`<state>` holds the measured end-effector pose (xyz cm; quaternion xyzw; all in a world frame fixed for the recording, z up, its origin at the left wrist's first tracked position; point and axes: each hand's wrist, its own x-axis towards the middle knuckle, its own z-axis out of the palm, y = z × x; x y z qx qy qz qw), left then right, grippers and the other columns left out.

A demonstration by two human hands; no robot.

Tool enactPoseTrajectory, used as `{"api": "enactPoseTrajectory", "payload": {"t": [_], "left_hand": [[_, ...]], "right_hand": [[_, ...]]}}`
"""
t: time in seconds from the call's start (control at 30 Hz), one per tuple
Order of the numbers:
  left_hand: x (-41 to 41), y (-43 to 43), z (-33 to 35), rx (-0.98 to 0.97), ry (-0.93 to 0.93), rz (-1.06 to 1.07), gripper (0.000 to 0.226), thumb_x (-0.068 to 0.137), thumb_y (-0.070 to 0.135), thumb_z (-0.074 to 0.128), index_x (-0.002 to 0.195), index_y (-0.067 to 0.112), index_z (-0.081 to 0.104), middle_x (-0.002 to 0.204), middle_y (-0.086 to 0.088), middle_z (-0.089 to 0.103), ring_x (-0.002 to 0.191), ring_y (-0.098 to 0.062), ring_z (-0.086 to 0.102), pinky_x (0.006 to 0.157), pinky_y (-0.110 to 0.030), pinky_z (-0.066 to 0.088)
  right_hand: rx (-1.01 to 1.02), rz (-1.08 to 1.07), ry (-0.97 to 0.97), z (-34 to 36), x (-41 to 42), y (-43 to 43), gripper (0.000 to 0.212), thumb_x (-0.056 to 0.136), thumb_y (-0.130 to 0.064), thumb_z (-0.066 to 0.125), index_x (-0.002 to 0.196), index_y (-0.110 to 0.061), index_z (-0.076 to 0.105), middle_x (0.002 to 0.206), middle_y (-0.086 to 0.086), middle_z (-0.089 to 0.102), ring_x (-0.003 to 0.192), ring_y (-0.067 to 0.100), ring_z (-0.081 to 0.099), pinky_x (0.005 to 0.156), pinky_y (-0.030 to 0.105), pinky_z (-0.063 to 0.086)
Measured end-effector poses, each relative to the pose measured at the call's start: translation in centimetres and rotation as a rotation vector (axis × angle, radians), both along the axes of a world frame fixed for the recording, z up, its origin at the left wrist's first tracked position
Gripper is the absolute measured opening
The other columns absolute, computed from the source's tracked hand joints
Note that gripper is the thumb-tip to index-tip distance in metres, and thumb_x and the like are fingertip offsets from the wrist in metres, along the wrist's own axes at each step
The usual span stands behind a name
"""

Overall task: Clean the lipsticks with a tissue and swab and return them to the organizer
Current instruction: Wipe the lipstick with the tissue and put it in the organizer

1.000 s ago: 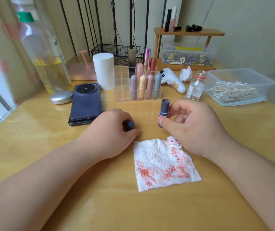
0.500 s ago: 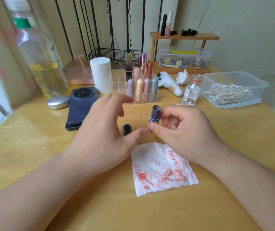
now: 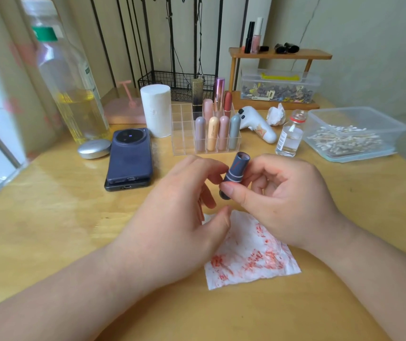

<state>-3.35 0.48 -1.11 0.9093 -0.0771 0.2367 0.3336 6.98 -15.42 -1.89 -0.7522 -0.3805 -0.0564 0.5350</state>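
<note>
One yellow wood table w/ stained tissue, beige wall behind.

The left hand has risen from the table and now touches the lipstick.

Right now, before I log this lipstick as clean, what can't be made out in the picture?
All in the head view:
1. Tip of the lipstick: too small inside the tube mouth to judge clean.
2. The dark piece under it, cap or base: hidden by the thumb of the right hand.
3. Far edge of the tissue: under the left hand and right hand.
4. Label on the small bottle: too small to read.
</note>
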Motion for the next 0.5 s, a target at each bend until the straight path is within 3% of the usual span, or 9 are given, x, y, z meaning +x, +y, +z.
{"api": "enactPoseTrajectory", "payload": {"t": [0.2,0.37,0.5], "left_hand": [[0.2,-0.1,-0.1,-0.064,0.002,0.028,0.032,0.086,0.019,0.074,0.117,0.024,0.065,0.093,0.018,0.068,0.079,-0.001,0.066,0.066,-0.012,0.049],[0.1,0.0,-0.3,-0.224,0.045,0.039,0.022,0.088,0.034,0.072,0.109,0.03,0.069,0.088,0.017,0.073,0.077,-0.007,0.071,0.069,-0.03,0.057],[0.2,0.1,-0.5,-0.362,0.083,0.047,0.023,0.084,0.041,0.073,0.104,0.03,0.068,0.084,0.009,0.073,0.077,-0.016,0.071,0.07,-0.043,0.059]], "right_hand": [[0.04,0.098,0.007,-0.2,-0.4,0.3,0.026,0.072,-0.042,0.079,0.077,-0.017,0.072,0.063,0.003,0.064,0.052,0.028,0.052,0.047,0.036,0.041],[-0.087,0.165,-0.009,0.8,0.0,-0.6,0.029,0.071,-0.039,0.083,0.078,-0.014,0.071,0.062,-0.016,0.059,0.044,0.003,0.045,0.048,0.006,0.03],[-0.249,0.071,-0.029,2.0,0.9,-2.3,0.033,0.076,-0.046,0.081,0.084,-0.015,0.074,0.062,-0.018,0.06,0.048,0.0,0.052,0.049,0.007,0.034]]}}
